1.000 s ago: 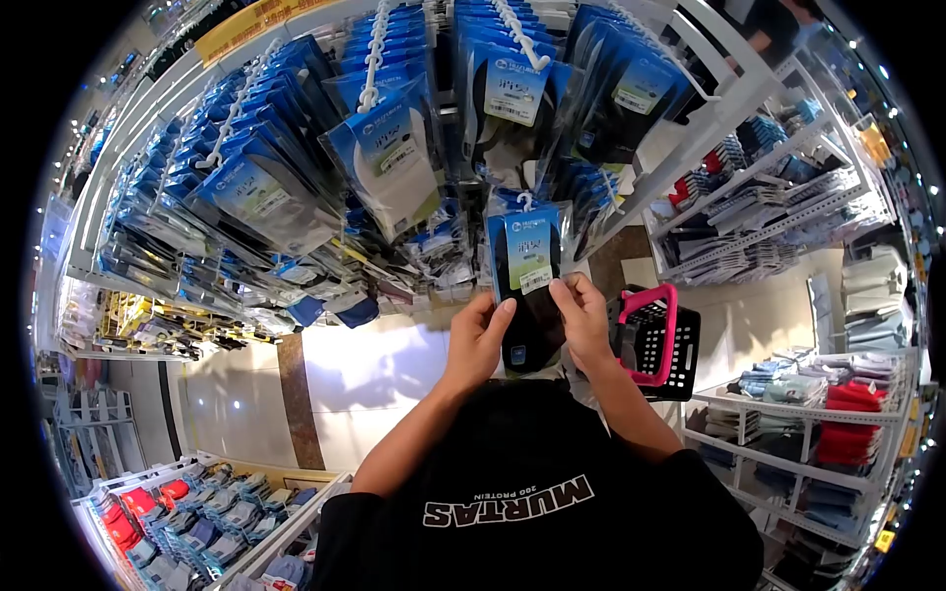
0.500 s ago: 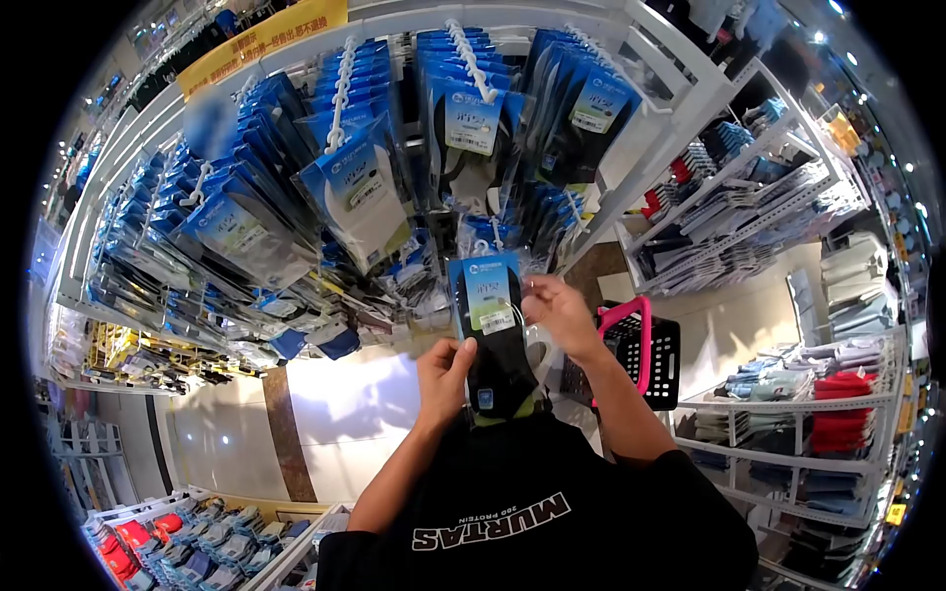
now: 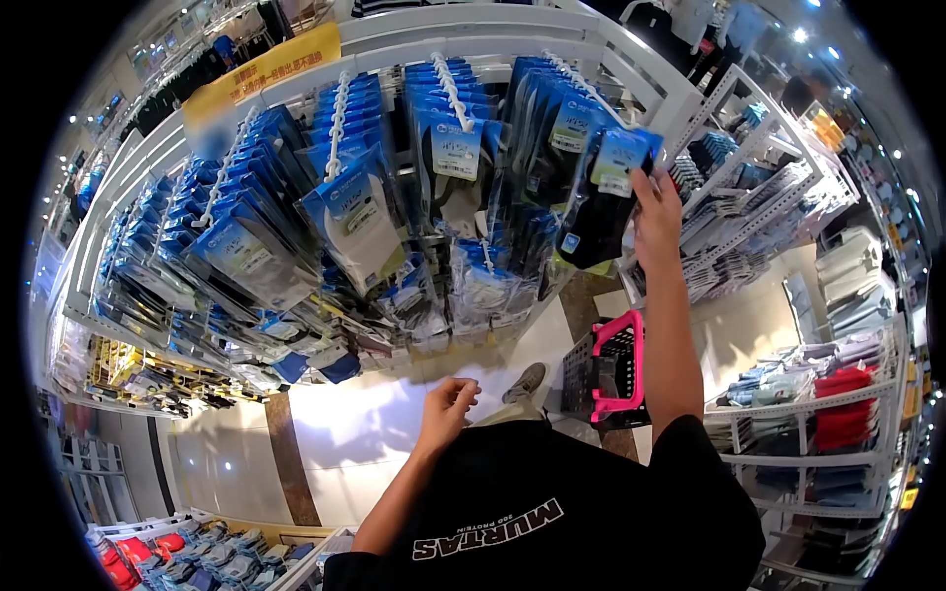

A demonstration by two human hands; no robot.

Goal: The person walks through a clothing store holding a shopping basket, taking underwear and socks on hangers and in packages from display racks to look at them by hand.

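A packet of black socks (image 3: 596, 222), with a blue header card and a white label, is in my right hand (image 3: 657, 219). I grip its upper right edge with fingers and thumb. The packet is tilted, at the front end of the rightmost white hook (image 3: 591, 91), in front of the hanging sock packets (image 3: 564, 123). Whether the card is on the hook I cannot tell. My left hand (image 3: 450, 406) is low in front of my black T-shirt, its fingers curled together with nothing in them, apart from the rack.
Several rows of blue-topped packets (image 3: 355, 212) hang from the white rack (image 3: 493, 44). A black basket with a pink handle (image 3: 636, 364) stands on the floor at right, near my shoe (image 3: 524, 382). Shelves of folded clothes (image 3: 843, 414) line the right side.
My right hand has carried the sock packet from in front of my chest up and right to the rack. My left hand has let go of it and stayed low.
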